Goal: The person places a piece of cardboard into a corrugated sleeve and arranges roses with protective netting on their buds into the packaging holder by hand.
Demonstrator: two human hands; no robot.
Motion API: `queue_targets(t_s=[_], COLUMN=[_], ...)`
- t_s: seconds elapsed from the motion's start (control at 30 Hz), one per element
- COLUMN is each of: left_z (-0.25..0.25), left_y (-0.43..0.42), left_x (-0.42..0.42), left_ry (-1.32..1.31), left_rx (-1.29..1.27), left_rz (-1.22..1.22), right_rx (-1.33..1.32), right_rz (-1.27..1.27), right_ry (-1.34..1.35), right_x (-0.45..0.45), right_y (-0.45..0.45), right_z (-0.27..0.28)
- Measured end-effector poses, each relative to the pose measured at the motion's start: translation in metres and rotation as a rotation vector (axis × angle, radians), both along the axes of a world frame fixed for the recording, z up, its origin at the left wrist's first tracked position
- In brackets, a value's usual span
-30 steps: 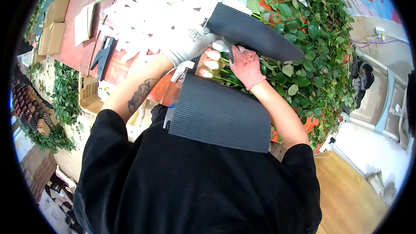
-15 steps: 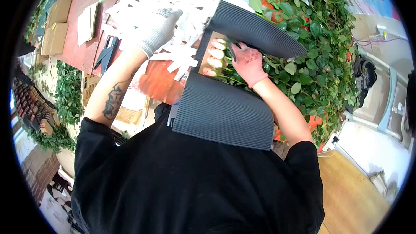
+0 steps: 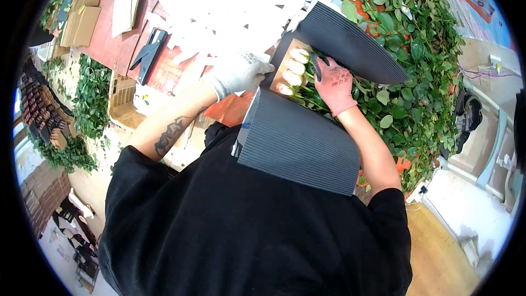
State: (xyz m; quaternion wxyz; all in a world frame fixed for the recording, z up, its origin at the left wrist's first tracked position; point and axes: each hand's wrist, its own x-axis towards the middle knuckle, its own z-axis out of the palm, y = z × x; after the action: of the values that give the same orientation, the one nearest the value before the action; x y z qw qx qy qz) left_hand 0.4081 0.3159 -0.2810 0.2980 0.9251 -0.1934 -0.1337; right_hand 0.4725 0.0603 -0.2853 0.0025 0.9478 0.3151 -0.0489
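A row of pale white-pink roses [image 3: 295, 70] lies on a brown cardboard piece [image 3: 278, 75] between two raised flaps of a black ribbed sheet [image 3: 301, 142]. My right hand [image 3: 333, 85], in a pink glove with dark fingertips, rests over the stems just below the blooms, its fingers spread. In a white glove, my left hand [image 3: 241, 74] is at the left edge of the sheet, beside the roses. Its fingers are together, and I cannot make out what is in them.
White paper strips [image 3: 219, 13] are heaped beyond my left hand. A black stapler-like tool [image 3: 149, 56] and folded cards [image 3: 128, 10] lie on the red table [image 3: 109, 44]. Leafy stems [image 3: 422, 98] cover the right side. A crate [image 3: 121, 98] stands below left.
My left hand has come from the paper strips toward me and right, to the sheet's left edge. My right hand stays on the stems. The whole view has shifted slightly.
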Motion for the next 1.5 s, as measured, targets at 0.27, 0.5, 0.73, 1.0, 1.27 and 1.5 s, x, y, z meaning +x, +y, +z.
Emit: queue_targets(t_s=[0.27, 0.5, 0.73, 1.0, 1.27, 1.5], left_z=[0.005, 0.014, 0.004, 0.05, 0.032, 0.038], left_y=[0.038, -0.001, 0.032, -0.048, -0.062, -0.068], left_x=[0.027, 0.031, 0.041, 0.044, 0.04, 0.036], left_ry=[0.168, -0.217, -0.402, -0.225, -0.025, -0.002], left_rx=[-0.127, 0.13, 0.311, 0.042, 0.259, 0.315], left_rz=[0.445, 0.077, 0.257, -0.243, -0.19, -0.191], right_rx=[0.03, -0.001, 0.029, 0.06, 0.373, 0.441], right_rz=[-0.003, -0.011, -0.008, 0.083, 0.214, 0.229], right_ry=[0.003, 0.015, 0.035, -0.047, 0.013, -0.418], right_x=[0.0, 0.001, 0.001, 0.001, -0.018, 0.128], right_y=[0.0, 0.001, 0.001, 0.004, -0.03, -0.037], right_z=[0.001, 0.003, 0.002, 0.004, 0.089, 0.135])
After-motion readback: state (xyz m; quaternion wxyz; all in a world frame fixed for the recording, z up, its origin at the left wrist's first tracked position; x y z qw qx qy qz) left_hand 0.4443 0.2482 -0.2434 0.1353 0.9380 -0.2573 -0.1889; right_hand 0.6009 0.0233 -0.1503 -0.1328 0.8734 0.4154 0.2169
